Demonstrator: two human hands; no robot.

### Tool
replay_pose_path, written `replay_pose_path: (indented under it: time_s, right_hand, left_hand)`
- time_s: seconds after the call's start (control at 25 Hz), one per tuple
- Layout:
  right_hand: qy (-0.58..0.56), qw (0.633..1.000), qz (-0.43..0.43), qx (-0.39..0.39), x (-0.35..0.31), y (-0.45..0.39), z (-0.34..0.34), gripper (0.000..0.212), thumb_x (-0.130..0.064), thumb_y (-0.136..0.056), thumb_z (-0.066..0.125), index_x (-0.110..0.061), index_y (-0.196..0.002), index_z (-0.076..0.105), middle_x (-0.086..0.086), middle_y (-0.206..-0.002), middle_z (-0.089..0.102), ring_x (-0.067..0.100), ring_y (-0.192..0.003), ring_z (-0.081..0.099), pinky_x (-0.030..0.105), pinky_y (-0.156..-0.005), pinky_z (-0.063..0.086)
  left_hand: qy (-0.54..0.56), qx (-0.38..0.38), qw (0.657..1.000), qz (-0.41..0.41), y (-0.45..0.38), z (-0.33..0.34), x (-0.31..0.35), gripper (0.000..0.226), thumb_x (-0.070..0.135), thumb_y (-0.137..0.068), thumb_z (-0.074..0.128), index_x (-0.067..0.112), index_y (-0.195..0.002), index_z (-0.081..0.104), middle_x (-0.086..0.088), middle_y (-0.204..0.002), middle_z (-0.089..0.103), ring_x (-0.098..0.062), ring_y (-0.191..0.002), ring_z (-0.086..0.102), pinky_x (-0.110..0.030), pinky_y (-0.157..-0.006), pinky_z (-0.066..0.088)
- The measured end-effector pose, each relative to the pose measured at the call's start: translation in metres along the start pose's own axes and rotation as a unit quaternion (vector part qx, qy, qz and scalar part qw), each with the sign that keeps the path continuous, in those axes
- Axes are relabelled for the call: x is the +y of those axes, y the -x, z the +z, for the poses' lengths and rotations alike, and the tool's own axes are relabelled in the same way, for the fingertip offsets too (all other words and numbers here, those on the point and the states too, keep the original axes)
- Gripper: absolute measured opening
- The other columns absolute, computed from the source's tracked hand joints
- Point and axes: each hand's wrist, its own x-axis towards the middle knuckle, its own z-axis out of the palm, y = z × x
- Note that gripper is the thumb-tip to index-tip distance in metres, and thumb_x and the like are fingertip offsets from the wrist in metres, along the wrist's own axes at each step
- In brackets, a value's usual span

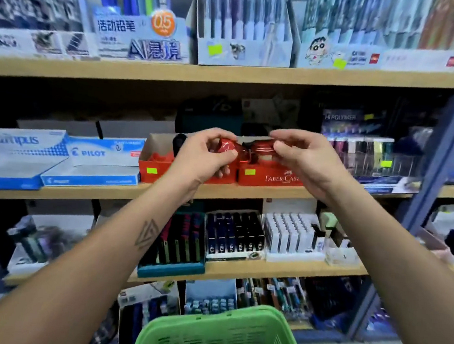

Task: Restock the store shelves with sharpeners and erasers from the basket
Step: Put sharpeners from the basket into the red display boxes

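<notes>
head view: green basket (222,333) below, red boxes (269,177) behind both hands.

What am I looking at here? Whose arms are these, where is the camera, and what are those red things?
There is no machine here. A person wears a camera on the head, so the one picture looks forward and down along both forearms at shop shelves. The left hand grips a shiny red item, and the right hand pinches a second red item; they look like sharpeners, though blur hides detail. Both are held just above a red Faber-Castell box on the middle shelf. Left of it lie blue Pilot boxes. Below, at the picture's bottom edge, is the green basket the stock comes from.
</notes>
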Motion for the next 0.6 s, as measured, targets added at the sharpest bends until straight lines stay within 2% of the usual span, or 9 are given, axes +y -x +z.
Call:
replay_pose_path:
  time_s: [0.12, 0.2, 0.36, 0.48, 0.6]
  right_hand:
    - [0.168, 0.984, -0.043, 0.04, 0.002, -0.029, -0.013, 0.039, -0.003, -0.081, 0.078, -0.018, -0.115, 0.066, 0.01, -0.11, 0.071, 0.027, -0.103, 0.069, 0.04, -0.086, 0.059]
    - [0.217, 0.974, -0.041, 0.046, 0.0, -0.042, -0.017, 0.044, 0.0, -0.078, 0.08, -0.02, -0.114, 0.064, 0.004, -0.108, 0.071, 0.021, -0.099, 0.07, 0.04, -0.09, 0.058]
    - [0.312, 0.948, -0.044, 0.044, 0.004, -0.059, -0.02, 0.042, 0.001, -0.08, 0.077, -0.024, -0.113, 0.067, -0.006, -0.102, 0.068, 0.009, -0.087, 0.065, 0.037, -0.092, 0.057]
    - [0.395, 0.915, -0.046, 0.07, 0.009, -0.067, -0.018, 0.037, -0.01, -0.085, 0.076, -0.029, -0.116, 0.069, -0.005, -0.11, 0.069, 0.015, -0.096, 0.065, 0.043, -0.096, 0.054]
    - [0.44, 0.896, -0.031, 0.045, 0.011, -0.07, -0.012, 0.034, -0.017, -0.087, 0.074, -0.04, -0.112, 0.069, -0.007, -0.112, 0.069, 0.021, -0.102, 0.065, 0.049, -0.094, 0.053]
  left_hand:
    - [-0.039, 0.031, 0.999, 0.012, -0.026, 0.009, 0.001, 0.031, 0.007, -0.091, 0.069, 0.012, -0.12, 0.059, -0.008, -0.102, 0.068, -0.018, -0.066, 0.069, -0.031, -0.064, 0.058]
    - [-0.084, 0.04, 0.995, 0.025, -0.038, 0.014, 0.0, 0.029, 0.011, -0.09, 0.071, 0.015, -0.116, 0.059, -0.006, -0.098, 0.069, -0.017, -0.069, 0.07, -0.032, -0.066, 0.06]
    - [-0.136, 0.057, 0.988, 0.038, -0.054, 0.022, -0.012, 0.029, 0.021, -0.09, 0.072, 0.029, -0.116, 0.062, 0.003, -0.095, 0.069, -0.017, -0.079, 0.071, -0.042, -0.079, 0.061]
    - [-0.119, 0.069, 0.99, 0.021, -0.056, 0.022, -0.018, 0.034, 0.022, -0.091, 0.071, 0.029, -0.123, 0.062, 0.003, -0.096, 0.07, -0.014, -0.075, 0.071, -0.042, -0.081, 0.06]
    - [-0.099, 0.079, 0.992, 0.012, -0.056, 0.024, -0.017, 0.039, 0.021, -0.091, 0.07, 0.026, -0.129, 0.061, 0.003, -0.099, 0.069, -0.011, -0.074, 0.071, -0.041, -0.082, 0.061]
